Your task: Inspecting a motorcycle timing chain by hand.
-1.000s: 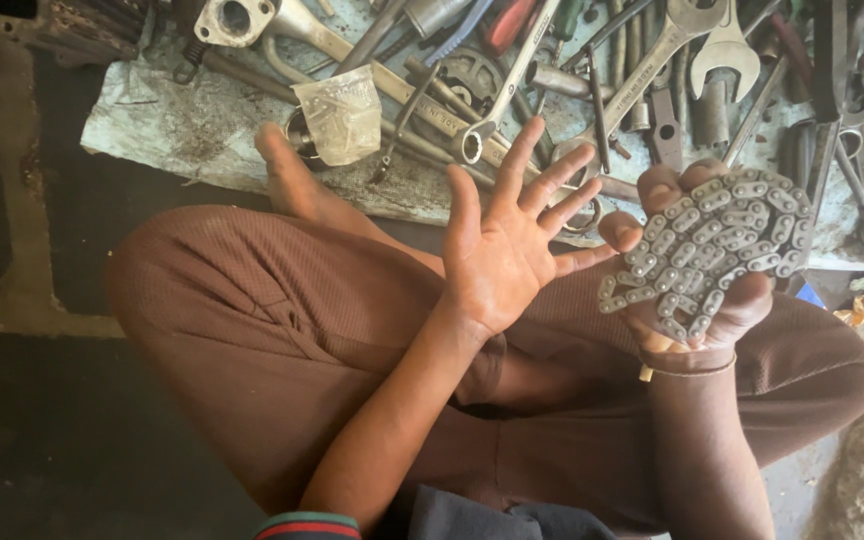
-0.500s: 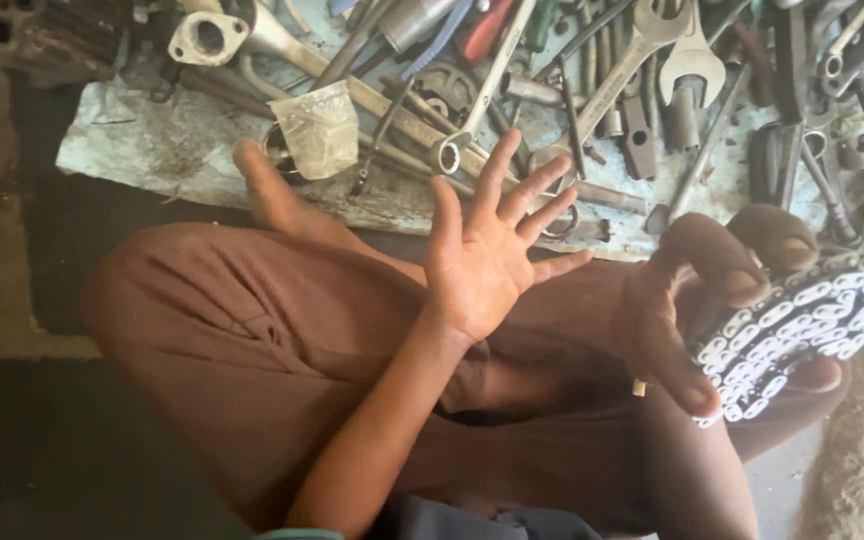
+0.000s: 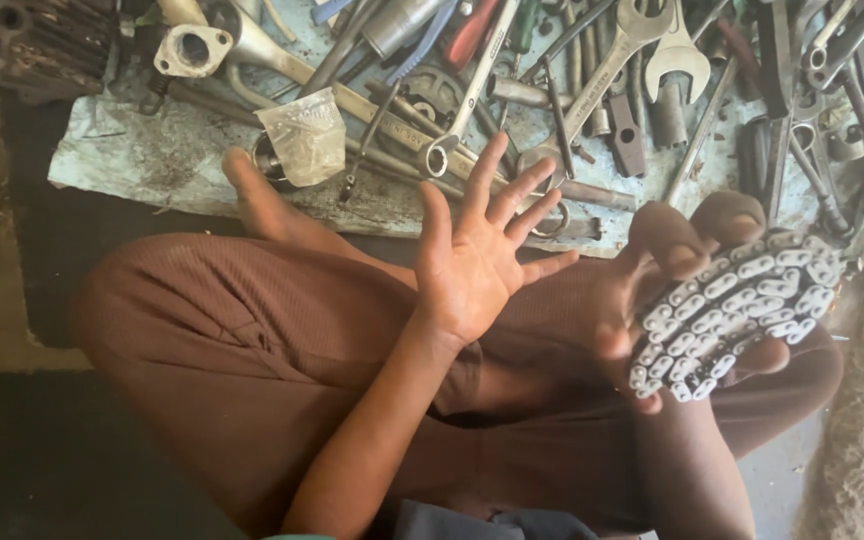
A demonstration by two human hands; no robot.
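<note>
My left hand (image 3: 477, 255) is raised palm up over my crossed legs, fingers spread wide and holding nothing. My right hand (image 3: 677, 280) grips a bunched metal roller chain (image 3: 732, 310), its silvery links folded into a wad across the palm and fingers. The chain is held above my right knee, a short way to the right of the left hand. I sit cross-legged in brown trousers (image 3: 252, 350), and a bare foot (image 3: 262, 200) rests at the edge of the tool sheet.
A pale blue sheet (image 3: 142, 160) on the floor ahead carries several wrenches (image 3: 642, 40), spanners, sockets and rods. A small clear plastic bag (image 3: 304, 135) lies near the foot. A dark engine part (image 3: 42, 40) sits at the top left.
The right hand turned and swung right with the chain, then came back up a little. The left hand stayed open with spread fingers. The view shifted slightly downward.
</note>
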